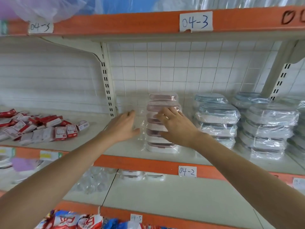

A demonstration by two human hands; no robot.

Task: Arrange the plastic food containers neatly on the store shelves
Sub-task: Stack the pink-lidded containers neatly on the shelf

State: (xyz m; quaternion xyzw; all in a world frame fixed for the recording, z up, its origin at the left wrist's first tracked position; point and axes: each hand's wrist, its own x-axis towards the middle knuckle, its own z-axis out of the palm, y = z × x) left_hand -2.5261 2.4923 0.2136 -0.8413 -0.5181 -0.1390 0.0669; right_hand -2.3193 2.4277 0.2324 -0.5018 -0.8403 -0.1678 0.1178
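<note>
step: squaring pink container stack (160, 128) on middle shelf (132, 152) | left hand (123, 128) flat on wrap, right hand (175, 125) spread across front, neither gripping | next: likely nudge flush toward blue stacks (217, 116)

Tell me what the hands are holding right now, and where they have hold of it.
Nothing is clearly gripped. The right hand rests with spread fingers on the front of the pink container stack; the left hand is open beside its loose plastic wrap.
</note>
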